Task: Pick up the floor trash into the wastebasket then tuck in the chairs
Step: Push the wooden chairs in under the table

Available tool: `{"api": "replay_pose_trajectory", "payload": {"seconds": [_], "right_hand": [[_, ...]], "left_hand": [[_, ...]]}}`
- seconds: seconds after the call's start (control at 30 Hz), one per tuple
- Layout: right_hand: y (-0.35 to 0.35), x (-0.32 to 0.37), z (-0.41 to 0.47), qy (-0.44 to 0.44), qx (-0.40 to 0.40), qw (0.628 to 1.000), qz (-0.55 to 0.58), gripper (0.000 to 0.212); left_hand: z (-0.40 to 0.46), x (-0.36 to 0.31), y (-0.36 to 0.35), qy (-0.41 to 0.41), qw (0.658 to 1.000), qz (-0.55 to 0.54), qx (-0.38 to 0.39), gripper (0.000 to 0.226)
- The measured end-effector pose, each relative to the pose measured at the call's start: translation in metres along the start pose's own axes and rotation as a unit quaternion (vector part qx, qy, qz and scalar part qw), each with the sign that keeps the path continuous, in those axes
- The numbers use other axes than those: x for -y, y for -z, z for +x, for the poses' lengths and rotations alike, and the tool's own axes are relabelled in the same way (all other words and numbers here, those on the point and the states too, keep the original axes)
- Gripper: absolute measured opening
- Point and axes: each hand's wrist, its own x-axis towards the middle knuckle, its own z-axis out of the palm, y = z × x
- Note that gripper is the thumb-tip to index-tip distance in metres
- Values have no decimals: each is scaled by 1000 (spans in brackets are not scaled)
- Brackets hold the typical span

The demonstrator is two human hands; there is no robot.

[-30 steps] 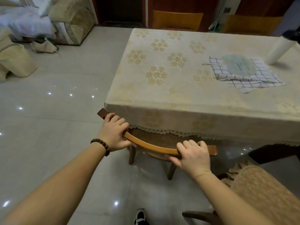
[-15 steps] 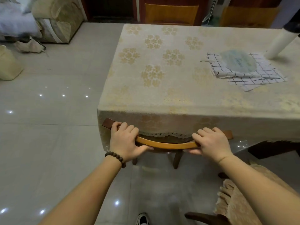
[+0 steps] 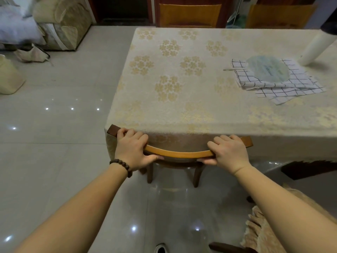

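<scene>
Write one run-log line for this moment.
step: tuck chair | left hand: grips chair back | right hand: grips chair back | chair: against table edge

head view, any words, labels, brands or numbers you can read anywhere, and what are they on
Nothing here can be read.
The pale blue packet on the checked cloth carries two short lines of dark print, too small and blurred to make out.
No print shows on the tablecloth, the white roll or the chair.
</scene>
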Motion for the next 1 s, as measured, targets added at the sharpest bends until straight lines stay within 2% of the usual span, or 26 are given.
{"api": "replay_pose_trajectory", "payload": {"seconds": [0.23, 0.37, 0.47, 0.6, 0.67, 0.73, 0.9, 1.0], "right_hand": [[-5, -5, -15, 22, 23, 999, -22, 59], [0, -2, -13, -3, 75, 997, -22, 61], [15, 4, -11, -35, 134, 990, -15, 67], [36, 13, -7, -89, 258, 962, -4, 72], [47, 19, -8, -117, 277, 953, 31, 73], [61, 24, -13, -141, 255, 955, 54, 71], [107, 32, -42, -231, 166, 953, 100, 60], [128, 32, -74, -300, 129, 938, 113, 54]], "left_hand": [[-17, -21, -8, 19, 1000, 4, 7, 69], [-16, -22, -1, 25, 999, 24, 39, 73], [-13, -27, 10, 37, 994, 39, 100, 79], [-6, -32, 26, 55, 972, 34, 225, 87], [-5, -37, 36, 63, 966, 3, 252, 88], [-7, -48, 49, 62, 971, -40, 226, 82], [-17, -97, 76, 9, 990, -109, 87, 57], [-26, -140, 83, -39, 984, -155, 79, 57]]}}
